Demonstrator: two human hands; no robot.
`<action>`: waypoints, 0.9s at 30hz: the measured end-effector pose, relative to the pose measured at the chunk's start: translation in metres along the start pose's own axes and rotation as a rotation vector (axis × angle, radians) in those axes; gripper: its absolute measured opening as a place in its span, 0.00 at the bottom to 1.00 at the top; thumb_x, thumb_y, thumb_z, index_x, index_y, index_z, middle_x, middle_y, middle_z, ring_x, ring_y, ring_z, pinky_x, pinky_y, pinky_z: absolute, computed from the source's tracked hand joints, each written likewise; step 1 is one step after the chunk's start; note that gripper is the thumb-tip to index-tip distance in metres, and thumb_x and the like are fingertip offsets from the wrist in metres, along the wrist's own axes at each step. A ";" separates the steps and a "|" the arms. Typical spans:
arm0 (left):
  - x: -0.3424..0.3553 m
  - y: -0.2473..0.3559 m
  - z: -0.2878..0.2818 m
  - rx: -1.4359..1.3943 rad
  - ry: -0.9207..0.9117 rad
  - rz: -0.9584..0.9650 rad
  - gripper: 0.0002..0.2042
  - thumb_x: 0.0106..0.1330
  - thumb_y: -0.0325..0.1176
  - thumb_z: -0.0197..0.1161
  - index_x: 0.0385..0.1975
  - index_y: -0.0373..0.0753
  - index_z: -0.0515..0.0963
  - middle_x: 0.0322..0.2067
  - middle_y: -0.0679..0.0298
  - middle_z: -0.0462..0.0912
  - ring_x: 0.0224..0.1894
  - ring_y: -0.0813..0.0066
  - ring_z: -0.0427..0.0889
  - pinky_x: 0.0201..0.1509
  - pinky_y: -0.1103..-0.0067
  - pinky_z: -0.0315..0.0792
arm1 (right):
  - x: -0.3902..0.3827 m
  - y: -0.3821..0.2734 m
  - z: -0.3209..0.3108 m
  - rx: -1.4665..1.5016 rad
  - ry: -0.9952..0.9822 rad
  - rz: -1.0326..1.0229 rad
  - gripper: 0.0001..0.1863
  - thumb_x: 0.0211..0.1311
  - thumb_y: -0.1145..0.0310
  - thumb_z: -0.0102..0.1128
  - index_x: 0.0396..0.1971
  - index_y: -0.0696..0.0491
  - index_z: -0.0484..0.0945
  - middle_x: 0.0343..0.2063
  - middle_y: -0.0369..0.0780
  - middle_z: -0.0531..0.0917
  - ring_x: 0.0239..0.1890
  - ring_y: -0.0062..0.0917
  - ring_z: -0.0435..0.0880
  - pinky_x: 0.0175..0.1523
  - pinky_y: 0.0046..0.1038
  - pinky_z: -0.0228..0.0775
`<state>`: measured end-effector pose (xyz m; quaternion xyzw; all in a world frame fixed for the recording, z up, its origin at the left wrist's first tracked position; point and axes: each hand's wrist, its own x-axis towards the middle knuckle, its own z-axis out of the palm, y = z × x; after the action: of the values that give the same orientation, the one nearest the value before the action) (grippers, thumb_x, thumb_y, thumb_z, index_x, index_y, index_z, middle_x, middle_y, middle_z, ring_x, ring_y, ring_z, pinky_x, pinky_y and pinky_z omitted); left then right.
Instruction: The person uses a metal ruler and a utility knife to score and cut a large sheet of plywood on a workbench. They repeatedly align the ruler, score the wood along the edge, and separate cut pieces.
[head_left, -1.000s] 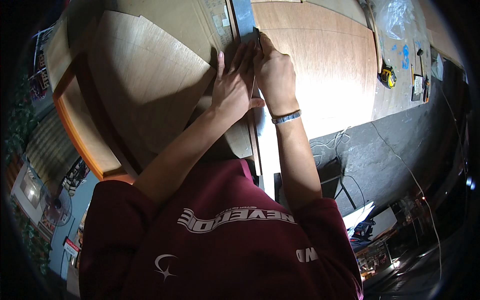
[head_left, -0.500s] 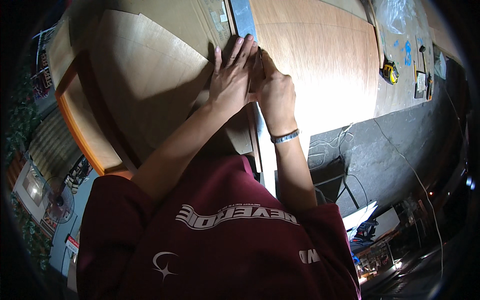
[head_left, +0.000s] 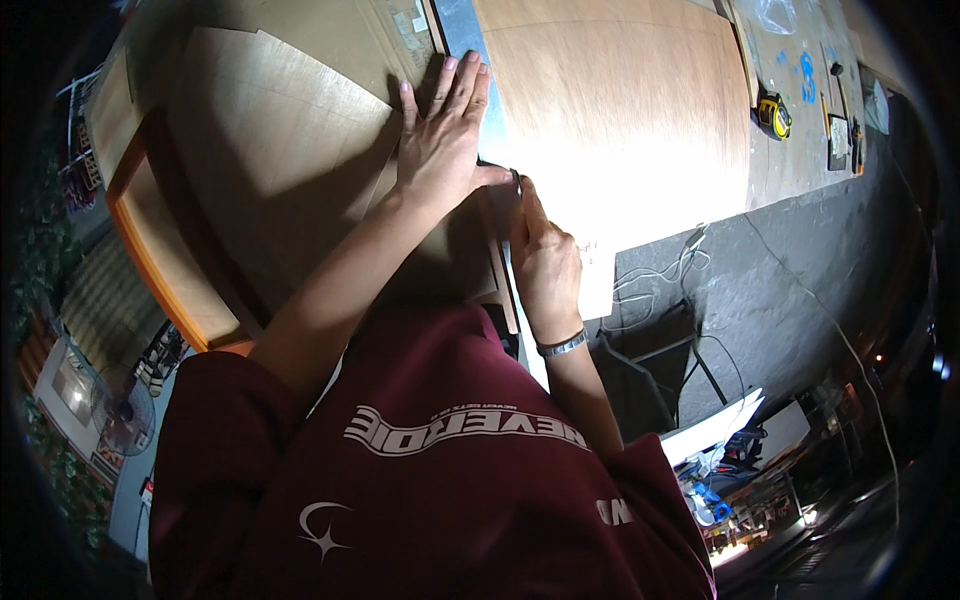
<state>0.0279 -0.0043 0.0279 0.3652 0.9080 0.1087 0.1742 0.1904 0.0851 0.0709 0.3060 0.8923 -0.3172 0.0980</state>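
A pale plywood sheet (head_left: 610, 85) lies in front of me, brightly lit on its near part. Along its left side runs a long metal straightedge (head_left: 462, 32). My left hand (head_left: 437, 150) lies spread over the straightedge, fingers pointing away and thumb stretched to the right. Just beyond that thumb, my right hand (head_left: 548, 275) is closed with its index finger extended along a slim dark tool (head_left: 517, 180). The tool's tip is by the straightedge's right edge; most of its body is hidden in the hand, so its exact kind is unclear.
Another thin wood sheet (head_left: 270, 120) and an orange-edged curved frame (head_left: 150, 265) lie to the left. A yellow-black tape measure (head_left: 773, 115) sits right of the plywood. White cables (head_left: 660, 275) hang below the table edge. A fan (head_left: 123, 415) stands at lower left.
My right hand has slid toward me along the straightedge with the tool. My left hand stays spread on the straightedge, its thumb now apart from the right hand's palm. The view has shifted slightly.
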 end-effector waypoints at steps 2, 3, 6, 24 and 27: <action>0.000 0.000 0.000 0.008 -0.009 -0.003 0.68 0.40 0.63 0.79 0.79 0.37 0.48 0.82 0.62 0.40 0.83 0.62 0.39 0.79 0.38 0.38 | -0.011 0.005 -0.001 0.012 -0.006 0.010 0.23 0.72 0.72 0.57 0.65 0.55 0.76 0.20 0.53 0.81 0.22 0.43 0.86 0.28 0.42 0.73; 0.001 0.001 -0.001 0.011 -0.013 -0.008 0.68 0.40 0.63 0.79 0.79 0.37 0.48 0.82 0.62 0.40 0.83 0.62 0.39 0.79 0.38 0.38 | -0.017 0.007 -0.002 0.028 -0.004 0.008 0.23 0.72 0.72 0.57 0.66 0.54 0.75 0.21 0.53 0.81 0.22 0.43 0.86 0.28 0.42 0.73; 0.002 0.001 -0.002 0.033 -0.026 -0.015 0.68 0.40 0.63 0.79 0.79 0.36 0.47 0.82 0.61 0.41 0.83 0.59 0.39 0.78 0.37 0.38 | -0.034 0.015 -0.001 0.034 -0.014 0.026 0.23 0.72 0.72 0.57 0.66 0.53 0.75 0.21 0.52 0.81 0.23 0.44 0.86 0.28 0.43 0.73; 0.003 0.000 -0.001 0.047 -0.054 -0.031 0.68 0.41 0.63 0.80 0.80 0.37 0.45 0.82 0.59 0.41 0.83 0.59 0.38 0.79 0.38 0.35 | -0.060 0.028 -0.001 -0.012 -0.076 0.073 0.26 0.72 0.71 0.58 0.69 0.48 0.73 0.23 0.52 0.82 0.25 0.46 0.86 0.30 0.45 0.74; 0.004 0.004 -0.005 0.085 -0.099 -0.063 0.69 0.42 0.64 0.79 0.80 0.39 0.43 0.82 0.63 0.39 0.83 0.64 0.36 0.81 0.41 0.33 | -0.062 0.031 0.002 0.006 -0.054 0.053 0.26 0.72 0.72 0.58 0.69 0.49 0.73 0.23 0.52 0.82 0.25 0.46 0.86 0.30 0.45 0.73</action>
<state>0.0259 0.0013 0.0330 0.3484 0.9131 0.0464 0.2068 0.2584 0.0727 0.0763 0.3214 0.8798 -0.3254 0.1295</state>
